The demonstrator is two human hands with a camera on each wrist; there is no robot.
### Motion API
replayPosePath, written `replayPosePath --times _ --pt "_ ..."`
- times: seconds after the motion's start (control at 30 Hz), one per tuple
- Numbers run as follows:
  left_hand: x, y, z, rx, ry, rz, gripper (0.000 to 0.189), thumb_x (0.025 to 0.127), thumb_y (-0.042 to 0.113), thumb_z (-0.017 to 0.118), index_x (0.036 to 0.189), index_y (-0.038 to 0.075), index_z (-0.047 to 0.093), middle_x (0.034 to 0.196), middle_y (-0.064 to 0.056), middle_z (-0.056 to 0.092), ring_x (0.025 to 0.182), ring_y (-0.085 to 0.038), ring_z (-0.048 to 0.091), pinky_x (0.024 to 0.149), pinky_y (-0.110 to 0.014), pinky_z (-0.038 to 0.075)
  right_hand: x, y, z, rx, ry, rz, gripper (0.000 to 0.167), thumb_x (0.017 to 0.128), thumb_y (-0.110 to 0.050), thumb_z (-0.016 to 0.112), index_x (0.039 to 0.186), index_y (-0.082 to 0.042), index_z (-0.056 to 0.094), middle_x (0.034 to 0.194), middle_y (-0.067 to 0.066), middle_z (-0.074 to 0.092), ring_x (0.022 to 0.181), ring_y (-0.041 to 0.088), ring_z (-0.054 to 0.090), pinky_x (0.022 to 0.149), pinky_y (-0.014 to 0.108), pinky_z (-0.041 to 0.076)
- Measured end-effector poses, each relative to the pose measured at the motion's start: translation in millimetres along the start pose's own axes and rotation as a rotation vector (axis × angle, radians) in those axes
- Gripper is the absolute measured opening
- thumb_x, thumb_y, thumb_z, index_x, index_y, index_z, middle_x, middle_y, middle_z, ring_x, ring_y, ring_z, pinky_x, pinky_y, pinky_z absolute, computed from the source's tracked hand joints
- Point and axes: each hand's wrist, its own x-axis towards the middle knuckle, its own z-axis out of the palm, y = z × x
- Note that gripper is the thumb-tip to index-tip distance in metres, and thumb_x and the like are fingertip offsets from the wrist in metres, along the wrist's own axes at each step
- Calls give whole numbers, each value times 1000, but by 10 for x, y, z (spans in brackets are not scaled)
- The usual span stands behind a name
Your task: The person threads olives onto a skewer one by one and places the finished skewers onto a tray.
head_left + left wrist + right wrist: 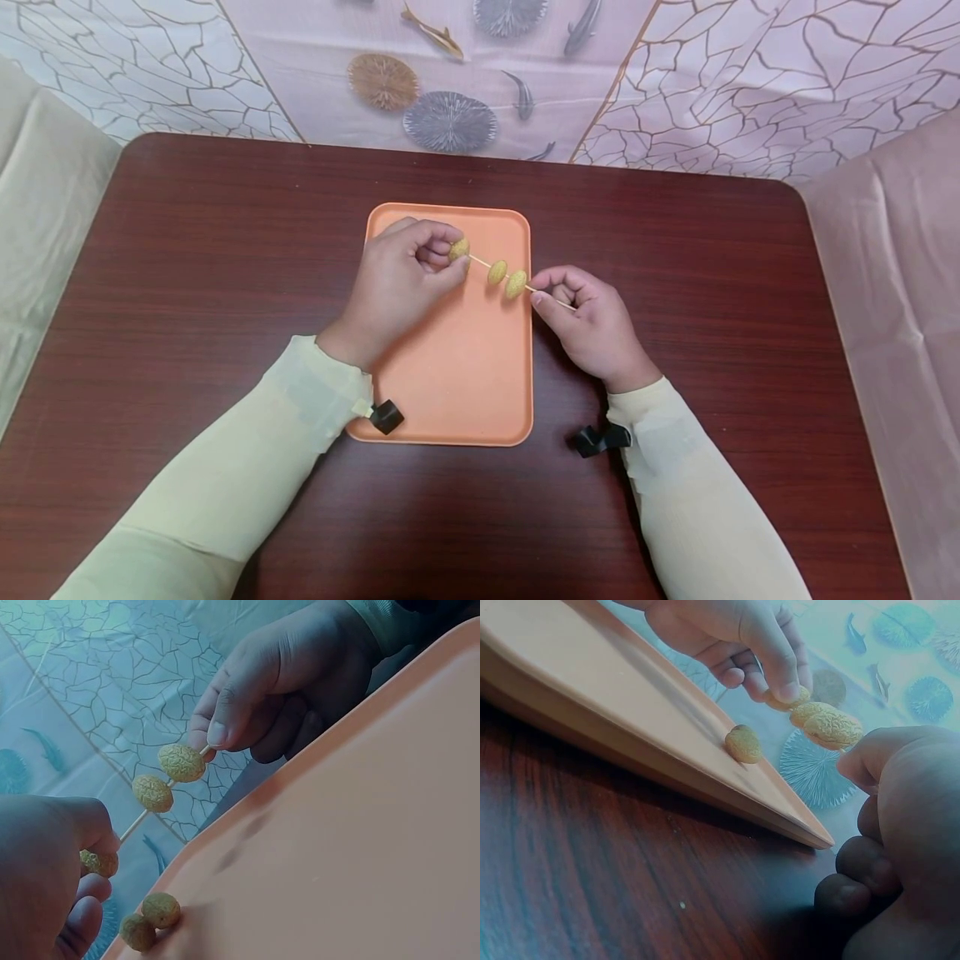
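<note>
Over an orange tray (pixel 457 375), my right hand (pixel 596 325) pinches a thin wooden skewer (pixel 481 262) between thumb and index finger. Two wrinkled yellow balls, a nearer one (pixel 516 284) and a farther one (pixel 497 272), are threaded on it, close together. At the skewer's far end my left hand (pixel 397 279) pinches a third ball (pixel 460 248) between thumb and fingers. How far the tip goes into that ball cannot be told. In the left wrist view, two loose balls lie touching on the tray, one lighter (pixel 161 910) and one darker (pixel 138 932).
The tray lies on a dark red-brown wooden table (pixel 705 250). A patterned cloth (pixel 525 75) hangs behind the far table edge, with plain cloth (pixel 885 275) at the side. Black clips (pixel 387 417) sit at both sleeve cuffs.
</note>
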Motion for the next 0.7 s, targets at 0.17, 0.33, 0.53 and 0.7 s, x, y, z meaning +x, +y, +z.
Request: replayPosePath --times 0.17,0.33,0.53,0.7 --pt "-6 10 9 19 -6 13 22 93 16 90 113 9 84 102 -3 75 88 -12 76 83 -26 68 2 11 -5 -19 -2 -3 9 105 -7 76 113 -4 77 66 -5 42 59 7 38 55 19 31" --pt "-15 13 23 17 -8 26 23 93 15 91 114 9 84 101 -4 74 88 -13 76 82 -27 68 1 15 -12 -50 -4 -2 8 106 -10 77 112 -6 77 65 -5 42 59 7 38 55 21 31" --pt "-25 18 48 31 -7 35 23 92 16 92 112 9 84 100 -3 74 88 -12 75 82 -26 67 -1 20 -13 -54 -5 0 8 106 -12 77 112 -7 77 66 -4 42 58 8 38 54 21 31" --pt "-34 24 56 25 -15 39 23 92 16 93 112 10 84 100 -2 74 88 -11 75 82 -25 67 0 19 -9 -46 -8 -4 9 106 -12 78 113 -7 77 66 -3 42 58 9 38 54 21 31"
